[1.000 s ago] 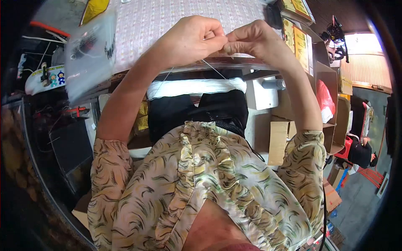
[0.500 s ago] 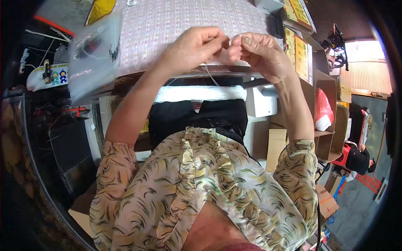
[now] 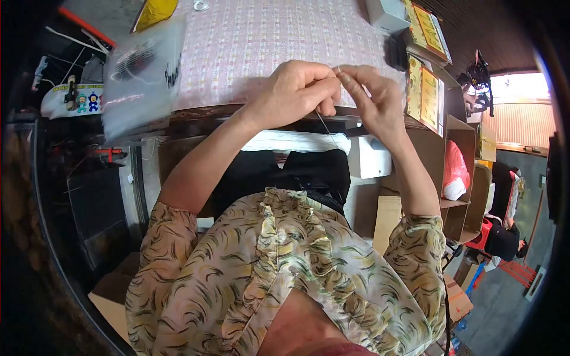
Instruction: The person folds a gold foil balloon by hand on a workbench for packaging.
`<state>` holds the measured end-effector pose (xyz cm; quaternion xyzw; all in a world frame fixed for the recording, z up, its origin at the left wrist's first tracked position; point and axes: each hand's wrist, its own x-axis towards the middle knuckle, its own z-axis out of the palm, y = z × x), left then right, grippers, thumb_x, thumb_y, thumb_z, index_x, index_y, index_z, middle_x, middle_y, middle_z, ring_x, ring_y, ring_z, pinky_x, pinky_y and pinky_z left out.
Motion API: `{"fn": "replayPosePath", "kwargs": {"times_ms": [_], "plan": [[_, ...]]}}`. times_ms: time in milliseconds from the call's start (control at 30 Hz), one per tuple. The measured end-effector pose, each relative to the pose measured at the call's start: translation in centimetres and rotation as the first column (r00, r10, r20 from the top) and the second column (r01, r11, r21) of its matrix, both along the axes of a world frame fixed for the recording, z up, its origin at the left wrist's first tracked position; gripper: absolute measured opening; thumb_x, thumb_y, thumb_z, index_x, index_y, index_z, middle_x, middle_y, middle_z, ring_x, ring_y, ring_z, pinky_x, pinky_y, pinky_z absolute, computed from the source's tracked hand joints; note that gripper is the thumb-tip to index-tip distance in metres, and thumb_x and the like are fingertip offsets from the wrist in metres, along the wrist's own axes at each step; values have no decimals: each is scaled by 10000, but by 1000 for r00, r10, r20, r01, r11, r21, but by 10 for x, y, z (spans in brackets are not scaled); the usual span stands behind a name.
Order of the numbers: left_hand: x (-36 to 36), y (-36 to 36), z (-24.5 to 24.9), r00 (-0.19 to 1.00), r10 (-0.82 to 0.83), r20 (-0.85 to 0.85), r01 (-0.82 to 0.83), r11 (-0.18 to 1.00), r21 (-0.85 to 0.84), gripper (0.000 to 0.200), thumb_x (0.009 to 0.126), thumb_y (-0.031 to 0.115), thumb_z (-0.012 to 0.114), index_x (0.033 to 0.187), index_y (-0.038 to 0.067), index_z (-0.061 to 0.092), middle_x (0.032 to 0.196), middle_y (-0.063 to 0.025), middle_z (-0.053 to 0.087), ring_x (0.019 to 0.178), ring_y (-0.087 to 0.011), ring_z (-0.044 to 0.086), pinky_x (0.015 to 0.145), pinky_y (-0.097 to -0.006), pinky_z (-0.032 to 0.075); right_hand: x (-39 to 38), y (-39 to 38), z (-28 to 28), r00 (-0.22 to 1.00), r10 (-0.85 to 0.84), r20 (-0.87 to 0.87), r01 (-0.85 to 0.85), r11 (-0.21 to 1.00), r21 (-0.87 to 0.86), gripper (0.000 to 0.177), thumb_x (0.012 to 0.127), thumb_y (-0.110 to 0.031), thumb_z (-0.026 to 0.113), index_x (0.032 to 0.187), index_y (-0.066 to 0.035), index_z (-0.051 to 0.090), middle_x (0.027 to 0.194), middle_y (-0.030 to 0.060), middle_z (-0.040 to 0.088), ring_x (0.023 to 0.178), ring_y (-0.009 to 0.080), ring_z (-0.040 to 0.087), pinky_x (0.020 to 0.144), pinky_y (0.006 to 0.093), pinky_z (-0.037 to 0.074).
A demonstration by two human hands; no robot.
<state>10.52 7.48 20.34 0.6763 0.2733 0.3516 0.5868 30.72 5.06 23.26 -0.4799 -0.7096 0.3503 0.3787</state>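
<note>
Both hands meet in front of the table's near edge. My left hand (image 3: 300,92) is closed in a pinch on a thin string (image 3: 323,123), whose tail hangs below the fingers. My right hand (image 3: 377,98) is pinched too, its fingertips touching those of the left, with a small whitish bit of the string between them. The fingers hide most of what they grip. Across the lap lies a bundle of white strands (image 3: 291,141), just under the table edge.
A patterned cloth (image 3: 237,47) covers the table. Clear plastic bags (image 3: 142,77) lie at its left, a white ring-shaped coil (image 3: 200,5) at the far edge. Yellow printed boxes (image 3: 424,92) and a white box (image 3: 386,15) stand right. Another person (image 3: 503,240) is at far right.
Both hands have moved slightly down in view, staying fingertip to fingertip. The right fingers have curled in more, and the string's hanging tail has shifted right.
</note>
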Motion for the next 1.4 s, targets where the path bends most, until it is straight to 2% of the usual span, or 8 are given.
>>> {"fn": "replayPosePath", "kwargs": {"times_ms": [133,333,533,767,867,1067,1200,1400], "plan": [[-3,6,9,998,-16,-67,9,995,-98,239,952,123,576,793,-1,704,660,-32,668,584,-72,595,536,-236,453,7,-5,16,934,76,348,-139,977,160,176,992,-33,587,1063,64,715,931,118,734,850,166,672,814,306,522],[-7,18,-1,966,-254,43,257,963,-78,218,993,150,584,881,2,700,650,40,545,597,-44,469,566,-210,401,18,0,40,924,220,-312,-361,771,-525,177,912,-78,590,924,46,715,843,154,733,733,218,685,771,315,542],[-1,-2,-6,897,-176,405,285,931,-228,244,1068,164,537,1013,-29,675,806,-77,704,773,-142,705,772,-287,589,16,2,36,589,278,-759,-597,782,-177,290,1003,-194,588,1144,37,691,1033,224,727,974,319,693,927,481,517],[-11,-7,22,968,-184,168,213,962,-172,322,1077,219,505,932,-16,671,698,-33,637,580,-63,572,535,-209,460,13,8,44,925,-58,374,-132,878,460,236,1009,-160,587,1118,0,723,1122,124,753,942,198,577,920,357,443],[-19,3,27,964,-87,249,109,991,-75,312,1071,230,508,925,9,673,634,14,569,536,-21,464,498,-187,366,21,-5,58,864,189,466,-203,979,-20,220,974,-160,608,1070,9,713,994,129,750,878,198,558,867,369,446],[1,-2,13,913,-211,349,238,971,-36,258,1069,194,524,945,18,666,739,-10,607,615,-44,537,592,-224,484,14,-8,68,633,359,-686,-476,879,21,419,968,-216,543,1254,78,628,1297,251,652,1213,343,617,1111,473,414],[-18,12,17,891,-168,421,226,970,-90,269,1073,213,518,965,13,662,751,-4,596,639,-58,557,629,-223,499,19,-9,65,891,201,406,-170,979,-112,439,925,-67,675,1352,7,603,1369,193,634,1283,258,600,1042,364,502],[-9,12,14,905,-206,373,259,961,-98,284,1078,225,493,980,9,651,686,10,545,620,-63,566,664,-241,535,-7,-11,81,812,295,-503,-328,944,24,459,957,-74,614,1390,68,561,1347,235,641,1240,273,632,1044,378,512]]}}
